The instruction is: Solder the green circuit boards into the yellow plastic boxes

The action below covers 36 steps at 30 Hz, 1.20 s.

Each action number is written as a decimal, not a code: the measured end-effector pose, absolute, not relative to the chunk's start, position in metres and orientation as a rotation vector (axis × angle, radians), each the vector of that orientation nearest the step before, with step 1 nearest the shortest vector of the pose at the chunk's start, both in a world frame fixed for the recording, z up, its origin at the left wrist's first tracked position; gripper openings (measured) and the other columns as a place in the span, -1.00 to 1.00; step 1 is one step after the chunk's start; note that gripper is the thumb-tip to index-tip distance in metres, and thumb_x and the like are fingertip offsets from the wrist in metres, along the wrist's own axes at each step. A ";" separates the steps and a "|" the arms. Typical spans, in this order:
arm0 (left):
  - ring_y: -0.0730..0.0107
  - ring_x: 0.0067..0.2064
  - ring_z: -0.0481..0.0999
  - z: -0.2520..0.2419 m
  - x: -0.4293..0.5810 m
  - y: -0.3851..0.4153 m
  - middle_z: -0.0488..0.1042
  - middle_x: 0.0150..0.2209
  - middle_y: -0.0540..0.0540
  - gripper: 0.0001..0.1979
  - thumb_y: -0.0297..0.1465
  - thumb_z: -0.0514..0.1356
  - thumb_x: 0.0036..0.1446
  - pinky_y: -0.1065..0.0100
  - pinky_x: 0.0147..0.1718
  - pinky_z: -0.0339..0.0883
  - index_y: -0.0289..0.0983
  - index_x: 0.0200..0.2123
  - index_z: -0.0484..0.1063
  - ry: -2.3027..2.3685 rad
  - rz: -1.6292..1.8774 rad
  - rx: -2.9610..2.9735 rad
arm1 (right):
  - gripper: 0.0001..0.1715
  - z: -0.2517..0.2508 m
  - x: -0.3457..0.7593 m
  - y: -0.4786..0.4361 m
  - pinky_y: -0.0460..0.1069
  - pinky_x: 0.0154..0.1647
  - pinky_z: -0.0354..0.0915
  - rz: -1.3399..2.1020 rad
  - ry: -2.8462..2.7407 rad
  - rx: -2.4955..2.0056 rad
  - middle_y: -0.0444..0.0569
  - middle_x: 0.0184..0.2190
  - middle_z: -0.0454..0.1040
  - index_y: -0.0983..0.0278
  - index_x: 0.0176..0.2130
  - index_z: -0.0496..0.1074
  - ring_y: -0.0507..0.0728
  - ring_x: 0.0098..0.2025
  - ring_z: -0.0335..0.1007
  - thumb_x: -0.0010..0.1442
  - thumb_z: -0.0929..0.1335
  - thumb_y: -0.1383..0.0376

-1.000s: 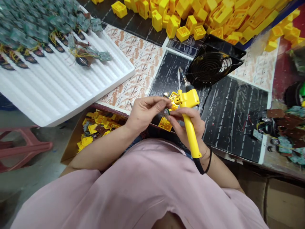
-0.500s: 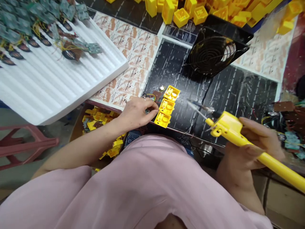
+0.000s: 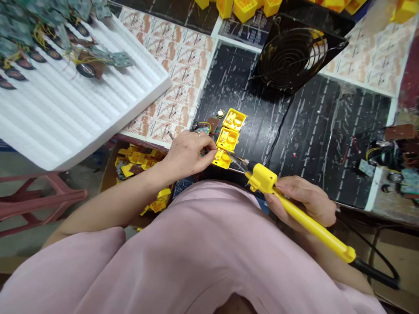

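My right hand point(image 3: 304, 200) grips a yellow soldering iron point(image 3: 294, 209) by its handle. Its metal tip points left and touches the nearest of three yellow plastic housings point(image 3: 228, 139) lined up on the black mat point(image 3: 310, 131). My left hand point(image 3: 188, 152) rests at the table edge, fingers pinched on a small wired part beside that nearest housing point(image 3: 222, 158). A small brown circuit board with coloured wires point(image 3: 206, 126) lies just beyond my left hand.
A white ribbed foam tray point(image 3: 75, 109) holding several circuit boards with speakers sits at the left. A black fan point(image 3: 291, 52) stands at the back. Loose yellow housings point(image 3: 244, 8) lie along the far edge, more in a box point(image 3: 137, 161) below the table. Boards and wires point(image 3: 393, 152) lie right.
My right hand swung the soldering iron from the right side back left, bringing its tip down onto the nearest yellow housing. My left hand stayed by the housings.
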<state>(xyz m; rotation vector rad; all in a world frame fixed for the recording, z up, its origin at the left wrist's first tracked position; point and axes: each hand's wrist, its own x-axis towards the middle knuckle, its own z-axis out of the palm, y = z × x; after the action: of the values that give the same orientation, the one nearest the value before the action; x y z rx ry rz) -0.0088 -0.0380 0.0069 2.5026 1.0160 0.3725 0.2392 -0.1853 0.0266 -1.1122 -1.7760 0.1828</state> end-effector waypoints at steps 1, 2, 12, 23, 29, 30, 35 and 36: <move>0.26 -0.34 0.57 0.008 -0.009 -0.038 0.62 -0.36 -0.10 -0.75 -0.33 0.10 0.21 0.26 -0.25 0.29 -0.27 -0.35 0.57 1.011 0.381 2.494 | -0.68 0.027 0.239 -0.185 -0.08 -0.49 0.53 0.197 -1.779 -1.104 -0.11 -0.45 0.57 0.30 -0.14 0.48 0.09 -0.46 0.57 0.13 0.54 0.49; 0.27 -0.35 0.56 0.008 -0.009 -0.038 0.61 -0.37 -0.10 -0.75 -0.33 0.10 0.20 0.26 -0.26 0.29 -0.27 -0.36 0.56 1.005 0.395 2.483 | -0.68 0.027 0.238 -0.186 -0.08 -0.48 0.54 0.208 -1.783 -1.105 -0.10 -0.45 0.57 0.29 -0.13 0.49 0.09 -0.46 0.57 0.13 0.54 0.48; 0.28 -0.32 0.59 0.019 -0.018 -0.041 0.63 -0.38 -0.05 -0.80 -0.37 0.11 0.18 0.27 -0.22 0.28 -0.26 -0.38 0.53 0.919 0.207 2.452 | -0.70 0.037 0.238 -0.191 -0.07 -0.44 0.58 0.264 -1.869 -1.099 -0.09 -0.43 0.59 0.26 -0.11 0.47 0.10 -0.41 0.60 0.19 0.51 0.50; 0.14 -0.22 0.64 0.029 -0.004 -0.037 0.65 -0.34 -0.08 -0.81 -0.39 0.16 0.14 0.18 -0.18 0.25 -0.26 -0.34 0.60 0.968 -0.106 2.626 | -0.78 0.041 0.232 -0.180 -0.14 -0.41 0.50 0.193 -2.005 -1.058 -0.04 -0.42 0.59 0.30 -0.23 0.41 0.01 -0.43 0.54 0.23 0.52 0.45; 0.15 -0.22 0.64 0.033 -0.001 -0.035 0.64 -0.37 -0.06 -0.79 -0.38 0.14 0.14 0.19 -0.18 0.24 -0.25 -0.37 0.59 0.944 -0.127 2.622 | -0.80 0.046 0.234 -0.176 -0.13 -0.41 0.47 0.208 -2.029 -1.061 -0.04 -0.43 0.57 0.30 -0.28 0.43 0.03 -0.46 0.54 0.22 0.52 0.46; 0.15 -0.22 0.64 0.034 -0.001 -0.035 0.64 -0.37 -0.05 -0.79 -0.38 0.14 0.13 0.19 -0.18 0.24 -0.24 -0.37 0.59 0.942 -0.133 2.618 | -0.79 0.046 0.234 -0.176 -0.12 -0.43 0.46 0.211 -2.027 -1.051 -0.04 -0.44 0.57 0.30 -0.29 0.43 0.03 -0.47 0.53 0.21 0.52 0.46; 0.15 -0.25 0.63 0.037 0.001 -0.033 0.64 -0.37 -0.04 -0.79 -0.38 0.12 0.11 0.17 -0.16 0.27 -0.24 -0.40 0.58 0.940 -0.182 2.623 | -0.81 0.051 0.237 -0.178 -0.14 -0.43 0.48 0.266 -1.976 -1.083 -0.05 -0.43 0.56 0.30 -0.26 0.44 0.03 -0.44 0.55 0.22 0.51 0.46; 0.15 -0.26 0.62 0.037 0.002 -0.032 0.64 -0.37 -0.05 -0.79 -0.38 0.12 0.10 0.16 -0.16 0.27 -0.24 -0.40 0.58 0.938 -0.188 2.628 | -0.79 0.052 0.238 -0.178 -0.14 -0.43 0.48 0.266 -1.950 -1.084 -0.06 -0.44 0.56 0.30 -0.25 0.44 0.03 -0.43 0.55 0.20 0.51 0.49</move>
<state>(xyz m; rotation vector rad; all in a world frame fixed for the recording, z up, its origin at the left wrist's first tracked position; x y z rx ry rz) 0.0017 -0.0325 0.0373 2.6282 0.9379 -0.1883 0.2384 -0.1782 0.0521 -1.0836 -1.9500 0.2664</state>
